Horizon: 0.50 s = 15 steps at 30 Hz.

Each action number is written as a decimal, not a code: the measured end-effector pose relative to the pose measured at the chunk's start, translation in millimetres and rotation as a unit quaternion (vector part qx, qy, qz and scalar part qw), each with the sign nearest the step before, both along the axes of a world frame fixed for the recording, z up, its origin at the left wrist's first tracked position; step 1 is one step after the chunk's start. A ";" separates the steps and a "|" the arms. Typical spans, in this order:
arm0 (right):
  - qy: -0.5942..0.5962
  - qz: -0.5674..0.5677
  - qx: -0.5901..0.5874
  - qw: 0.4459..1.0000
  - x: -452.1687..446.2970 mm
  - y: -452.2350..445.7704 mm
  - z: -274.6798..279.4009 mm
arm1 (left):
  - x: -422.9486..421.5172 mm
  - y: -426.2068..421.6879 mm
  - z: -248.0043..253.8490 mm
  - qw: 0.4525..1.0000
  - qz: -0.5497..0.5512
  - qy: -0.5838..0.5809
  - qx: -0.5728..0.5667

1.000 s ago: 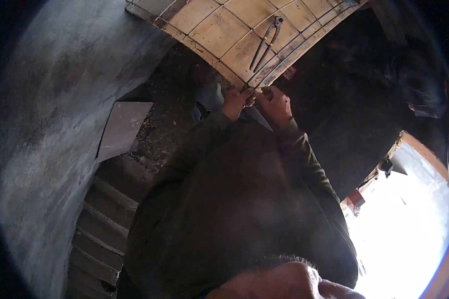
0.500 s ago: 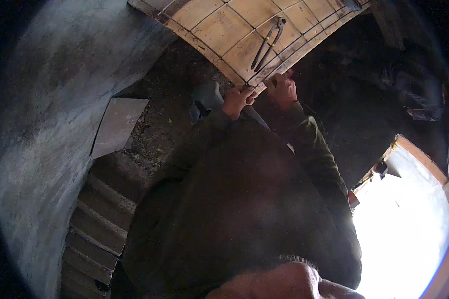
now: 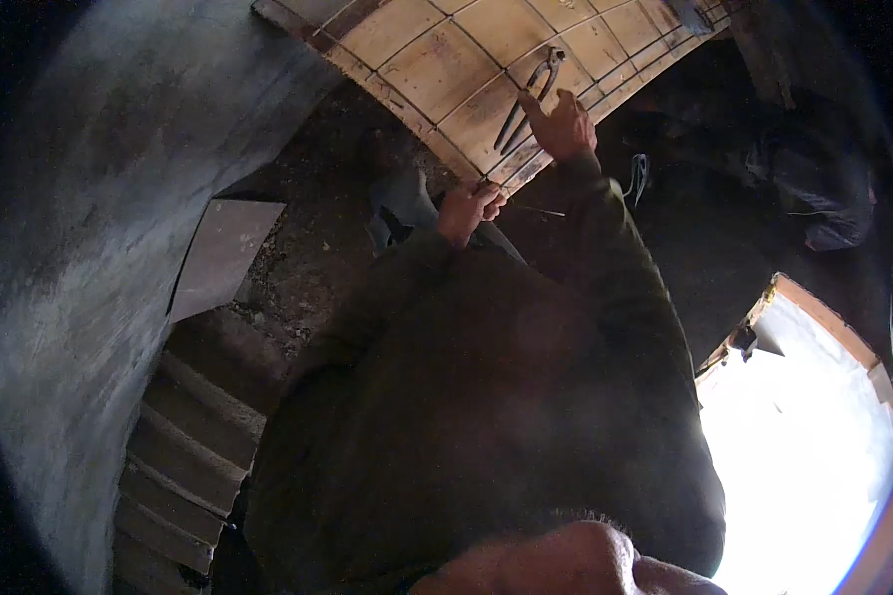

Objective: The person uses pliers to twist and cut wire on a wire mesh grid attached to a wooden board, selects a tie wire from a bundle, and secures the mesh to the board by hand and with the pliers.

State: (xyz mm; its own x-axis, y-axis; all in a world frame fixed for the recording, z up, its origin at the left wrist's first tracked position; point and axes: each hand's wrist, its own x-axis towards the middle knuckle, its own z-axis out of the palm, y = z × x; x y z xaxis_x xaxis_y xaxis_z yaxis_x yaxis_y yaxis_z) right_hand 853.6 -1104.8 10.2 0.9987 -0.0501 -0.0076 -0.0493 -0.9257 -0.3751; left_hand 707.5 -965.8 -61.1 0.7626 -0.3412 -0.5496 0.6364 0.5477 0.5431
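- Head view: A person's right hand point(image 3: 566, 129) reaches over a wooden board point(image 3: 446, 67), thumb and fingers spread beside the handles of long pincers point(image 3: 553, 61), which lie on a wire grid point(image 3: 506, 69) covering the board.
- Head view: The left hand point(image 3: 461, 211) curls its fingers at the board's near corner; whether they pinch the wire cannot be told.
- Head view: At left, a pale flat panel point(image 3: 225, 258) stands near a grey wall point(image 3: 89, 248).

At twelve, the board point(image 3: 445, 69) runs out of view; at one, the right hand point(image 3: 566, 129) partly hides the pincers point(image 3: 550, 65), grip unclear.
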 end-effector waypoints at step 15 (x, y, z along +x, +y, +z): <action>0.063 0.144 -0.227 0.961 34.6 -31.2 -29.0 | 0.2 0.4 -4.1 0.999 -0.023 0.016 0.044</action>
